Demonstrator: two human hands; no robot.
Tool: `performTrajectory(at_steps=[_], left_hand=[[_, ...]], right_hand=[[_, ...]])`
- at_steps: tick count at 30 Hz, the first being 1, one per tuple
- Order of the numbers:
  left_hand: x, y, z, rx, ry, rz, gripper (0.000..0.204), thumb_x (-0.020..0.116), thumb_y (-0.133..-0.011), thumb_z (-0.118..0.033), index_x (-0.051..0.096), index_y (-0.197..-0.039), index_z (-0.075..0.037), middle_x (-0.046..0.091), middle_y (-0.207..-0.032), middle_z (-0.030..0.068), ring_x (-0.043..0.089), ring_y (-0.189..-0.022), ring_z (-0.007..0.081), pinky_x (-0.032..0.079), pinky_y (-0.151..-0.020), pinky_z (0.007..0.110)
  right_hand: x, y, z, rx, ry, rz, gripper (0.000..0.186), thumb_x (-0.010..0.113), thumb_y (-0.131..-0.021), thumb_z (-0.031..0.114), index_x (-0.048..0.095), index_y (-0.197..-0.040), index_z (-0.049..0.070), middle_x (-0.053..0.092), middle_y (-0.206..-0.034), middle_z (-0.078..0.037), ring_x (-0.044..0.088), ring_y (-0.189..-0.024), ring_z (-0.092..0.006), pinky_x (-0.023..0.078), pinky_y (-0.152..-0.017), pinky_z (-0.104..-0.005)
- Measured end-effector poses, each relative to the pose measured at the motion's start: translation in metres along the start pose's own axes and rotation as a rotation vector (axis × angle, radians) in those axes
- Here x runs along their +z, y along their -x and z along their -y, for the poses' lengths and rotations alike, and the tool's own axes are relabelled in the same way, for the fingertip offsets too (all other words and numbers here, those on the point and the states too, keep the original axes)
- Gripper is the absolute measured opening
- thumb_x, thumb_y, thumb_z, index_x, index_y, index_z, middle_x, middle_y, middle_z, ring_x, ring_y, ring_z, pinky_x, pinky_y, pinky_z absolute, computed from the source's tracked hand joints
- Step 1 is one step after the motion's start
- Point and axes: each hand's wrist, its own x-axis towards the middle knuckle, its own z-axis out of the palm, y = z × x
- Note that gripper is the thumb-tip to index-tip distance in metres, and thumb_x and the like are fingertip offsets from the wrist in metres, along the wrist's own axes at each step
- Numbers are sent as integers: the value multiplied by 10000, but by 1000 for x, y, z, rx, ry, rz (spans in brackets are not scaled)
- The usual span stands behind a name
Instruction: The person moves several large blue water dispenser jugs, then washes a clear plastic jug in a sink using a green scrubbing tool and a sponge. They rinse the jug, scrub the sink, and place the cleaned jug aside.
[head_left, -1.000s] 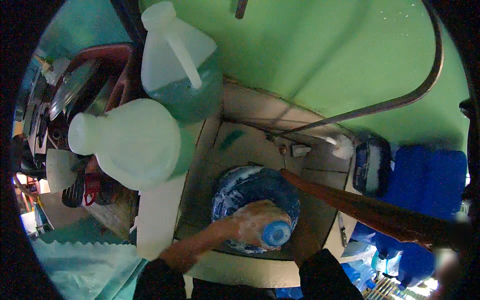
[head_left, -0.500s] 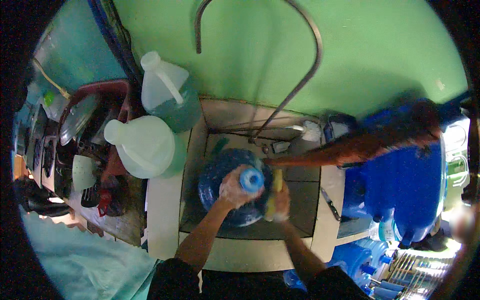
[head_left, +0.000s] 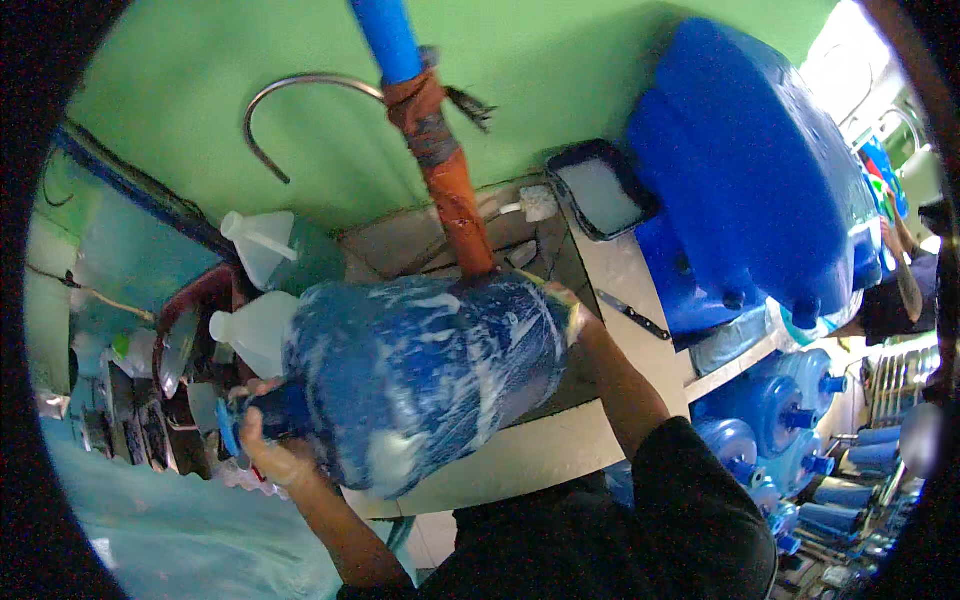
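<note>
Soapy blue water jug (head_left: pixel 430 375) tipped sideways for scrubbing, left hand (head_left: pixel 268 455) curled round its neck, right hand (head_left: pixel 565 310) flat against its base.

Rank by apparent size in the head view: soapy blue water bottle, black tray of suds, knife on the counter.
1. Soapy blue water bottle, though it is nearest the camera, which inflates it.
2. Black tray.
3. Knife, clearly smallest.
</note>
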Motion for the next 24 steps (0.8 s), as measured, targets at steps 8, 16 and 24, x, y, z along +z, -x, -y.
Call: performTrajectory(at_steps=[8,16,24], left_hand=[[-32,-27,-35,-5,-116,-112,435,544,-893,-428,657,-1023,-28,673,-982,107,629,-941,274,497,-872,421],[-23,-25,-4,-50,83,77,333,645,-856,-289,640,-1104,-67,646,-1063,103,592,-1020,261,487,-922,412],[49,-14,203,-120,123,303,281,647,-865,-171,603,-1067,19,642,-1039,140,589,-962,262,493,-865,415]], right_hand=[[24,37,-14,-244,124,-237,514,500,-992,322,475,-1377,-18,573,-1323,-178,557,-1183,-345,416,-1037,-433],[-18,67,35,-318,-63,-328,492,499,-1006,301,477,-1382,-15,603,-1301,-150,583,-1152,-326,435,-1026,-400],[-111,-56,146,-437,766,-290,1130,791,-676,579,276,-1512,20,237,-1563,-276,218,-1450,-444,179,-1205,-510]])
